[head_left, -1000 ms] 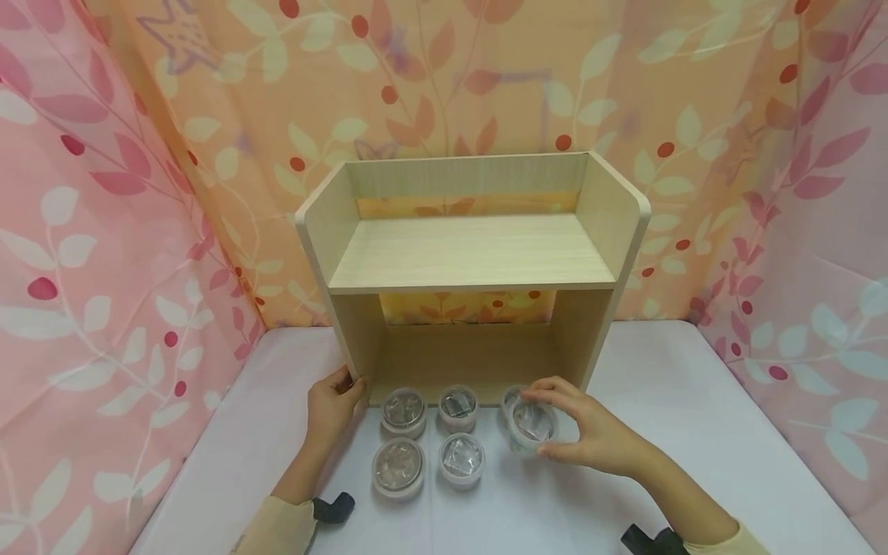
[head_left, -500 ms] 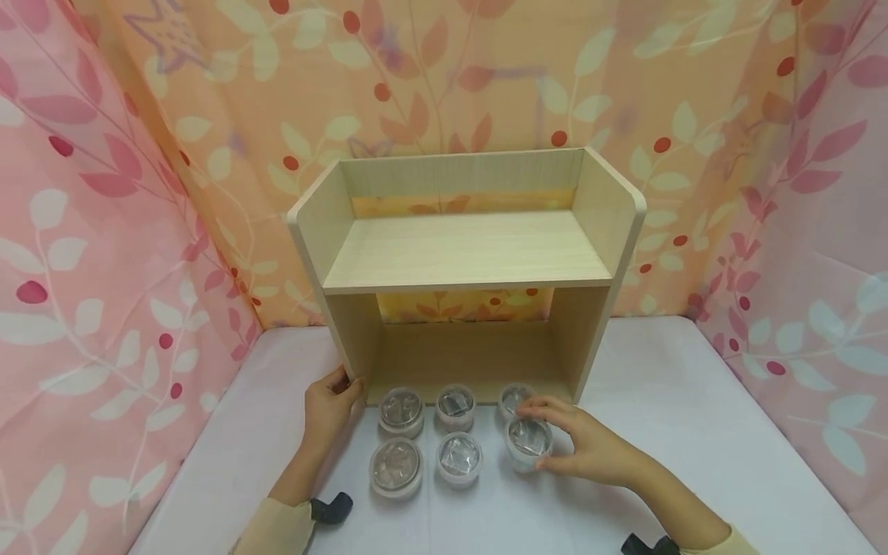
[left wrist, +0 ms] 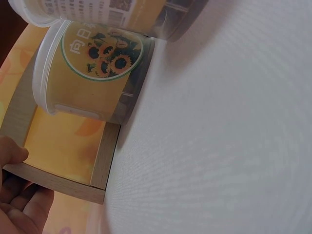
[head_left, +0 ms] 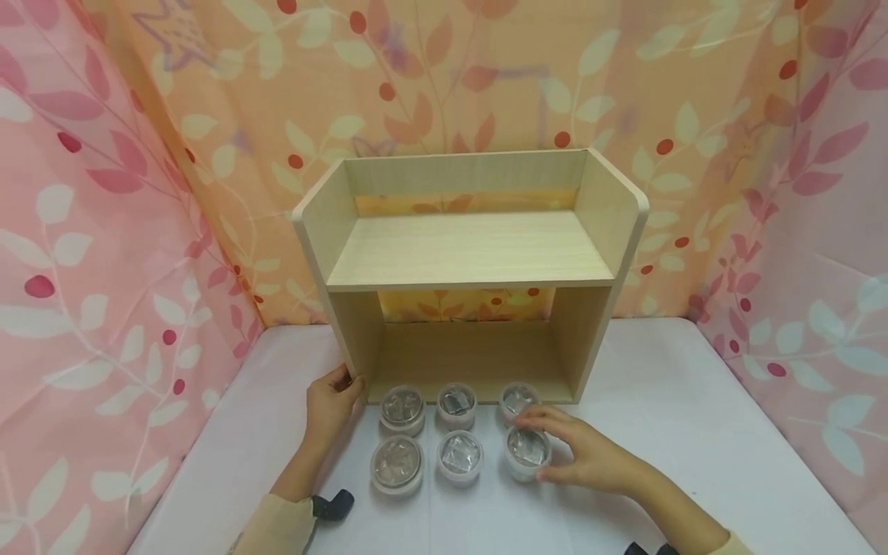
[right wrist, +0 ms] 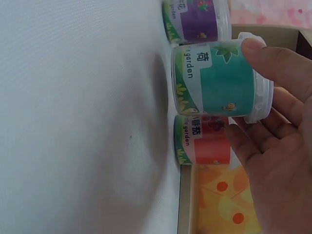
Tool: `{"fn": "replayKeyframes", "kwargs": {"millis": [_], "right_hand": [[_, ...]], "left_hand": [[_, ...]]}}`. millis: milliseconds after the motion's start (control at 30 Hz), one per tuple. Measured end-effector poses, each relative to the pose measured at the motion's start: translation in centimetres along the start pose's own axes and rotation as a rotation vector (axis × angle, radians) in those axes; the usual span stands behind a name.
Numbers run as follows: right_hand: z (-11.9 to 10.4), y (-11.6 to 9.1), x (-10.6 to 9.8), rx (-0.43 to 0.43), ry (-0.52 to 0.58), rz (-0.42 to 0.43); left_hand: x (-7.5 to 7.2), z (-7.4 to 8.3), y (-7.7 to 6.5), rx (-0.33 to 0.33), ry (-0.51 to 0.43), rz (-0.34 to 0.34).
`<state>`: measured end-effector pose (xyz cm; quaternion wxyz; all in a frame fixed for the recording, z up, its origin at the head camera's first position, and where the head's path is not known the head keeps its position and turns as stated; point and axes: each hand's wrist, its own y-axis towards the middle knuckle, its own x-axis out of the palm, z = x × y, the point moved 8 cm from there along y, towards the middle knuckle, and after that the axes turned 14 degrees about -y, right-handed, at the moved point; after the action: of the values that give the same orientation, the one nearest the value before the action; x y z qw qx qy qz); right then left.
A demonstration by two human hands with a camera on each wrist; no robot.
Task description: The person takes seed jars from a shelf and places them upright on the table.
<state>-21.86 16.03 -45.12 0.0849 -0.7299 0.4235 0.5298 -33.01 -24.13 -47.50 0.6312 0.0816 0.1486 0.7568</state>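
Note:
My right hand holds a clear plastic tub with a translucent lid at the front right. Its teal label shows in the right wrist view, with thumb and fingers around the lid. Just behind it stands a red-labelled tub, partly covered by my fingers in the head view. My left hand grips the lower front edge of the left side panel of a pale wooden shelf. Closest to that hand are two tubs: a sunflower-labelled tub and another tub overlapping it.
Along the shelf's front, tubs with silvery packets under their lids form two rows, including a front middle tub and back middle tub. Beneath lies a white-covered table. Patterned curtains enclose the back and sides.
My right hand has moved nearer and slightly left, bringing the teal-labelled tub from over the red-labelled tub to the front row. My left hand keeps its grip on the shelf panel.

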Motion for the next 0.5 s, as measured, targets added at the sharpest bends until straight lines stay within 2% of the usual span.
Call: {"fn": "replayKeyframes", "kwargs": {"millis": [267, 500], "right_hand": [[-0.66, -0.05, 0.25, -0.071, 0.023, 0.012], [-0.53, -0.65, 0.75, -0.07, 0.03, 0.001]], "left_hand": [[0.12, 0.31, 0.16, -0.005, 0.027, -0.008], [-0.07, 0.03, 0.02, -0.006, 0.035, 0.001]]}}
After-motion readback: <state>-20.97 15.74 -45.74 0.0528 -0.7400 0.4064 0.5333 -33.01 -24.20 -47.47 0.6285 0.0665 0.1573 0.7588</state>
